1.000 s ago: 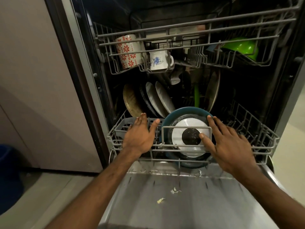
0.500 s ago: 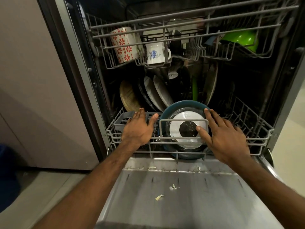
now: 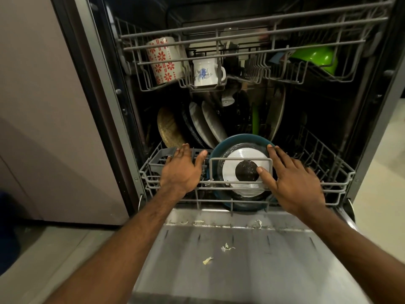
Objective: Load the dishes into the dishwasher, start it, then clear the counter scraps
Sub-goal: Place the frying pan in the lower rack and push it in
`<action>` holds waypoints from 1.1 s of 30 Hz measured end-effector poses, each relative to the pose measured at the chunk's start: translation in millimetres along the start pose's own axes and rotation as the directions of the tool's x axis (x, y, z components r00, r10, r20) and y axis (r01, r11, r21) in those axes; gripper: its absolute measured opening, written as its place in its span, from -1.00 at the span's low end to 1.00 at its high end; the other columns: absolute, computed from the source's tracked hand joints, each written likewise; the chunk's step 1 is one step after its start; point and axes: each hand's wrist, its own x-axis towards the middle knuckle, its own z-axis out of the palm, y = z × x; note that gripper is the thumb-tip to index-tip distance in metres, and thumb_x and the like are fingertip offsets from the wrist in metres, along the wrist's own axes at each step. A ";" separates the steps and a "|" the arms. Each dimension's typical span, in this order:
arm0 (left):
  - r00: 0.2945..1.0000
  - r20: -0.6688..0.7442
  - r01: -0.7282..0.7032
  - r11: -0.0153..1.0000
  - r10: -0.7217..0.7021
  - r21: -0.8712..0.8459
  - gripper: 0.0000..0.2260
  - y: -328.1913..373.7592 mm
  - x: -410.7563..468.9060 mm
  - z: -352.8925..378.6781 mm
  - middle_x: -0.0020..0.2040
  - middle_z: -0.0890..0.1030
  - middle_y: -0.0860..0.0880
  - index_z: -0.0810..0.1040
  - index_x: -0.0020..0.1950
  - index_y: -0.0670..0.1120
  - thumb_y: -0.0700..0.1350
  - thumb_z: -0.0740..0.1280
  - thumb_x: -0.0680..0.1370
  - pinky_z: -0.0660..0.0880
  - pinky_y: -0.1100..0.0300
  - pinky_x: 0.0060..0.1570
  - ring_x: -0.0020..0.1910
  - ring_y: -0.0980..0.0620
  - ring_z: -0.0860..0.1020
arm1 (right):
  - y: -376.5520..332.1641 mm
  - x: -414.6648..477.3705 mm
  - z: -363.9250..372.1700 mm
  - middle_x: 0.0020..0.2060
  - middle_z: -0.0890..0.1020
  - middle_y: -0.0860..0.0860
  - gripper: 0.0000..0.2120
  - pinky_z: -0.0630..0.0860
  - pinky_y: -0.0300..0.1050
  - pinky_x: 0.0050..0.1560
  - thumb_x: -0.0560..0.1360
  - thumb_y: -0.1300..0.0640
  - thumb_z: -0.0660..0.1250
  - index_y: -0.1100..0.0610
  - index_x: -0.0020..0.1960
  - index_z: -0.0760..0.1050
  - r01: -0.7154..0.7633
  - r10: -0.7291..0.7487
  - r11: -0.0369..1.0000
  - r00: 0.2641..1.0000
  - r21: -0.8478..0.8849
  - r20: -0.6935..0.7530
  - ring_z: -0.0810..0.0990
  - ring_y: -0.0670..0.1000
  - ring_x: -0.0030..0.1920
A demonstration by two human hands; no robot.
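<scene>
The dishwasher stands open with its door [image 3: 252, 266] folded down in front of me. My left hand [image 3: 182, 172] lies flat with straight fingers on the front left of the lower rack [image 3: 337, 185], over the grey cutlery basket [image 3: 160, 163]. My right hand [image 3: 291, 181] presses open fingers against a teal pan [image 3: 238, 141] that stands on edge at the rack's front, its silver base with a dark centre facing me. Behind it stand several plates [image 3: 208, 126]. The upper rack [image 3: 241, 44] holds a red-flowered mug [image 3: 164, 60], a blue-flowered cup [image 3: 206, 71] and a green bowl [image 3: 317, 58].
Pale food scraps [image 3: 226, 247] lie on the inner face of the door, more along its hinge edge. A beige cabinet panel [image 3: 43, 128] rises on the left. Something blue [image 3: 8, 233] sits on the floor at the far left.
Both hands stay on the lower rack's front. The rack and hands sit slightly further into the machine than a second ago, and my view has shifted a little.
</scene>
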 end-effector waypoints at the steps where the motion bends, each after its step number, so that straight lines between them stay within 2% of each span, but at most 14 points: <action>1: 1.000 -0.010 -0.002 1.000 0.002 0.013 -0.28 0.5 -0.6 0.3 0.61 0.10 -0.07 0.02 0.61 -0.12 0.34 -0.21 0.61 0.01 -0.05 0.55 0.59 -0.01 0.05 | -0.2 -0.1 -0.3 0.60 0.09 -0.02 -0.28 0.28 0.16 0.42 0.55 -0.41 -0.30 -0.09 0.60 -0.26 -0.002 0.002 1.000 1.000 -0.001 0.004 0.23 0.09 0.52; 5: 0.992 -0.114 -0.047 0.997 0.054 0.066 -0.32 6.1 -19.7 6.0 0.60 0.14 -0.06 0.05 0.60 -0.11 0.27 -0.29 0.62 -0.04 -0.07 0.56 0.59 -0.01 0.05 | -2.1 0.9 -4.2 0.61 0.05 -0.03 -0.29 0.27 0.15 0.42 0.55 -0.39 -0.30 -0.09 0.60 -0.29 -0.008 0.008 1.000 0.999 -0.011 0.031 0.21 0.07 0.53; 8: 0.982 -0.155 -0.090 0.986 0.112 0.141 -0.26 7.3 -40.1 17.2 0.61 0.09 -0.03 0.03 0.61 -0.07 0.27 -0.42 0.57 -0.17 -0.13 0.55 0.59 0.01 0.00 | -1.8 2.5 -5.1 0.61 0.02 -0.04 -0.30 0.27 0.14 0.42 0.55 -0.37 -0.30 -0.09 0.60 -0.29 -0.012 0.013 1.000 0.998 -0.013 0.057 0.20 0.07 0.53; 11: 0.972 -0.207 -0.087 0.987 0.114 0.135 -0.27 4.2 -25.9 20.1 0.62 0.01 -0.04 0.04 0.61 -0.08 0.27 -0.39 0.58 -0.29 -0.20 0.50 0.59 0.02 -0.09 | -0.5 12.1 -4.5 0.61 0.01 -0.03 -0.29 0.26 0.15 0.42 0.54 -0.37 -0.32 -0.08 0.60 -0.28 -0.001 0.002 1.000 0.998 -0.014 0.065 0.19 0.08 0.53; 18: 0.990 -0.123 -0.050 0.991 0.065 0.121 -0.27 8.2 13.9 21.7 0.63 -0.12 -0.05 -0.06 0.62 -0.12 0.28 -0.33 0.57 -0.28 -0.33 0.46 0.59 0.01 -0.20 | 6.2 49.7 7.9 0.61 0.04 -0.02 -0.31 0.20 0.17 0.42 0.58 -0.37 -0.26 -0.08 0.61 -0.25 -0.009 0.009 1.000 0.998 0.005 0.068 0.20 0.10 0.53; 25: 0.983 -0.164 -0.059 0.988 0.082 0.140 -0.20 10.1 22.3 27.2 0.63 -0.08 -0.05 -0.02 0.61 -0.12 0.29 -0.42 0.50 -0.31 -0.33 0.45 0.60 0.01 -0.17 | 11.6 60.4 18.6 0.60 0.09 -0.01 -0.31 0.17 0.20 0.44 0.58 -0.37 -0.25 -0.08 0.62 -0.18 -0.011 0.011 1.000 0.999 -0.014 0.041 0.19 0.12 0.54; 29: 0.994 -0.096 -0.024 0.981 0.044 0.193 -0.23 10.7 20.7 21.5 0.62 -0.17 -0.07 -0.11 0.62 -0.13 0.28 -0.40 0.52 -0.32 -0.36 0.43 0.59 -0.02 -0.22 | 10.2 59.7 14.7 0.61 0.06 -0.01 -0.26 0.04 0.28 0.51 0.54 -0.40 -0.31 -0.04 0.62 -0.22 -0.002 0.004 1.000 0.997 -0.030 0.073 0.02 0.07 0.59; 31: 0.999 -0.054 0.014 0.976 -0.002 0.215 -0.28 15.4 18.7 17.4 0.61 -0.26 -0.09 -0.21 0.60 -0.15 0.27 -0.34 0.57 -0.35 -0.36 0.40 0.58 -0.05 -0.27 | 8.2 58.1 10.6 0.62 -0.06 0.00 -0.23 -0.13 0.35 0.51 0.53 -0.40 -0.34 0.01 0.60 -0.31 -0.032 0.038 0.996 0.996 -0.078 0.084 -0.13 0.05 0.60; 33: 0.997 0.013 0.070 0.985 -0.073 0.156 -0.31 19.8 10.7 11.4 0.58 -0.36 -0.10 -0.31 0.58 -0.15 0.26 -0.26 0.62 -0.38 -0.35 0.38 0.56 -0.07 -0.33 | 2.1 55.2 7.4 0.60 -0.22 0.05 -0.21 -0.25 0.42 0.47 0.51 -0.40 -0.36 0.06 0.56 -0.44 -0.082 0.096 0.988 0.990 -0.129 0.101 -0.27 0.07 0.59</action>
